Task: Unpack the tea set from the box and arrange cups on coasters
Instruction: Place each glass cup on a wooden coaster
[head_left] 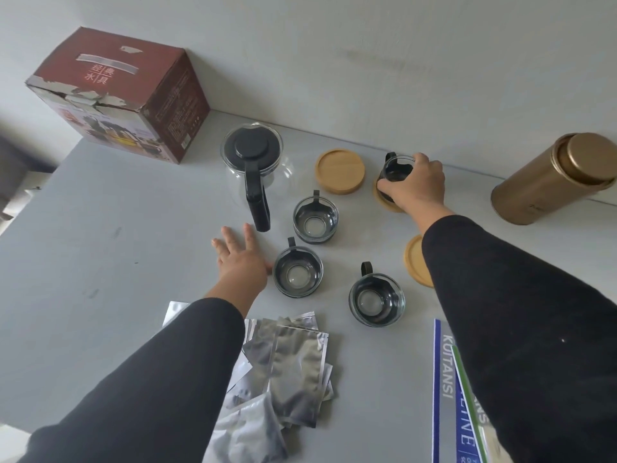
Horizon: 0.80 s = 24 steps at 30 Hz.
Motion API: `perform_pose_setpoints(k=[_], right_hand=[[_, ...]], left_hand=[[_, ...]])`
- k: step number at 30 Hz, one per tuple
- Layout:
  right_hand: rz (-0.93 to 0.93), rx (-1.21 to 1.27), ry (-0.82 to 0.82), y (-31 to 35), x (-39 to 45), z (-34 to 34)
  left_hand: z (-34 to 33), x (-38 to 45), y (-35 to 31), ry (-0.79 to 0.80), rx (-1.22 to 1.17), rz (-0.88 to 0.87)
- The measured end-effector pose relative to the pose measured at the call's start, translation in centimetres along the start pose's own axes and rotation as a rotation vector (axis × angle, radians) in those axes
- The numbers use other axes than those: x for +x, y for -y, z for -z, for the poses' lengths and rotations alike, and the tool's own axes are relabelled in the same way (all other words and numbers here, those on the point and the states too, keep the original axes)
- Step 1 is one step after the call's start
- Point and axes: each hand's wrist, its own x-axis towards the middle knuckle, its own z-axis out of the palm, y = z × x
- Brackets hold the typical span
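My right hand [417, 185] grips a glass cup with a black handle [395, 170] from above, over a wooden coaster [384, 200] at the back right. Another wooden coaster [340, 171] lies bare to its left, and a third coaster [415, 262] is half hidden by my right sleeve. Three more glass cups stand on the grey table: one [315, 218] by the teapot handle, one [297, 272] beside my left hand, one [376, 299] nearer me. My left hand [240, 257] rests flat on the table, fingers spread, holding nothing. A glass teapot with a black lid [252, 152] stands behind.
The dark red tea set box [117, 95] stands at the back left against the wall. A gold canister [554, 182] lies on its side at the far right. Several silver foil pouches [283, 372] and blue-and-white printed cards [447, 389] lie near me.
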Motion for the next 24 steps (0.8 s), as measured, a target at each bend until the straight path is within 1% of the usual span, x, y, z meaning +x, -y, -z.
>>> perform_pose_setpoints(k=[5, 10, 13, 16, 20, 22, 24], right_hand=[[-0.012, 0.053, -0.011, -0.4, -0.3, -0.2], [0.025, 0.118, -0.079, -0.7, -1.7, -0.2], [-0.038, 0.151, -0.127, -1.6, -3.2, 0.5], [-0.169, 0.053, -0.095, -3.4, -5.4, 0.8], [-0.331, -0.153, 0.039, -5.4, -8.6, 0.5], [-0.373, -0.216, 0.07, -5.7, -9.8, 0.0], [-0.384, -0.226, 0.071, -5.5, -10.4, -0.4]], left_hand=[[0.1, -0.1, 0.0, -0.001, -0.004, 0.0], [0.2, -0.2, -0.1, -0.004, -0.001, 0.01], [0.1, -0.2, -0.1, -0.01, 0.007, 0.01], [0.0, -0.1, 0.1, -0.014, 0.014, -0.005], [0.1, 0.0, 0.1, -0.017, 0.023, -0.004], [0.1, 0.1, 0.2, -0.018, 0.02, -0.004], [0.0, 0.1, 0.3, -0.014, 0.017, -0.014]])
